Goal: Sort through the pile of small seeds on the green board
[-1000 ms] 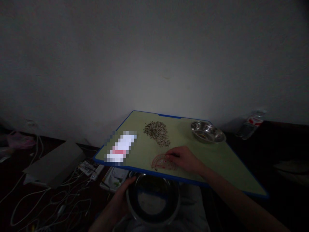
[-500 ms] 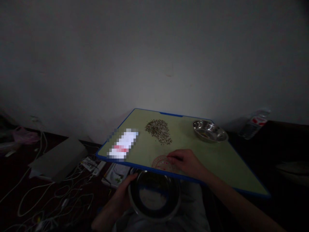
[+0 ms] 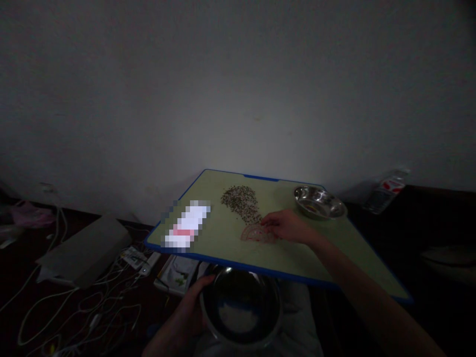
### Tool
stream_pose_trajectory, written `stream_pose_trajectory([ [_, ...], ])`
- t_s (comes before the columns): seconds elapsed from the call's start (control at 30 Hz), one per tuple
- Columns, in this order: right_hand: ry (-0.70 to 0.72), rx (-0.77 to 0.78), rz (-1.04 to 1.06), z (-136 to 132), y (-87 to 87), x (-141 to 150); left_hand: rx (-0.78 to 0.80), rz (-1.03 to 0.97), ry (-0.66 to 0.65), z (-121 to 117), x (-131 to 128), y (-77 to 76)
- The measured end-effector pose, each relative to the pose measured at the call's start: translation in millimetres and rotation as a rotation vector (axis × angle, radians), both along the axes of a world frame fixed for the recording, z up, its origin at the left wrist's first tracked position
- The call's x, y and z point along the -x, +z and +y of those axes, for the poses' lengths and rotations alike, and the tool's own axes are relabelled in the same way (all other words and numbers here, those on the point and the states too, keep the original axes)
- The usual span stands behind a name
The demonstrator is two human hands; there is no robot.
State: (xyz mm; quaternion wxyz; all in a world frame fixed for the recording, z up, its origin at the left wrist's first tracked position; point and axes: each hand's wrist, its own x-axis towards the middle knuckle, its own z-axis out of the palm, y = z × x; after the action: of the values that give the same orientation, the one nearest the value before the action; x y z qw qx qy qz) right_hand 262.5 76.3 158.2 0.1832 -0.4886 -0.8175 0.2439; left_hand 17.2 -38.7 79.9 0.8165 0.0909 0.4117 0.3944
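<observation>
My right hand (image 3: 284, 225) grips a clear protractor with red markings (image 3: 253, 234) by its right side, low over the pale green board (image 3: 312, 258). Just beyond the protractor's curved edge lies a spread of small dark and light grains (image 3: 240, 199), with a tail of them reaching toward my fingers. Below the board's near edge, my left hand (image 3: 199, 297) holds a steel bowl (image 3: 277, 317) by its left rim, over my lap. The bowl's inside is dark, and I cannot make out what it contains.
A second steel bowl (image 3: 340, 210) stands at the board's right rear. A blurred-out bright phone-like rectangle (image 3: 189, 223) lies on the left. Cables (image 3: 107, 307), a power strip (image 3: 150, 263) and a grey box (image 3: 87, 250) are on the floor. The wall (image 3: 238, 89) rises behind the board.
My right hand has moved the protractor forward from the board's near edge to the grains. My left hand still holds the bowl below the edge. The view has shifted slightly.
</observation>
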Motion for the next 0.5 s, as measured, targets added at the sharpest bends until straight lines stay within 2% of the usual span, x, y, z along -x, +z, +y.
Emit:
stream_pose_trajectory([
  [0.07,-0.008,-0.065,-0.035,9.6,1.4,5.8,0.012,0.047,-0.034,-2.2,-3.5,9.3],
  [0.1,-0.007,-0.091,-0.054,15.6,1.3,8.6,0.003,0.067,-0.009,-3.3,-4.9,13.1],
  [0.2,-0.013,-0.16,-0.104,35.0,-0.8,14.6,-0.04,0.082,0.009,-5.8,-6.8,16.2],
  [0.5,-0.047,-0.302,-0.185,69.8,-3.2,22.8,-0.083,0.127,0.026,-3.7,3.0,-20.1],
])
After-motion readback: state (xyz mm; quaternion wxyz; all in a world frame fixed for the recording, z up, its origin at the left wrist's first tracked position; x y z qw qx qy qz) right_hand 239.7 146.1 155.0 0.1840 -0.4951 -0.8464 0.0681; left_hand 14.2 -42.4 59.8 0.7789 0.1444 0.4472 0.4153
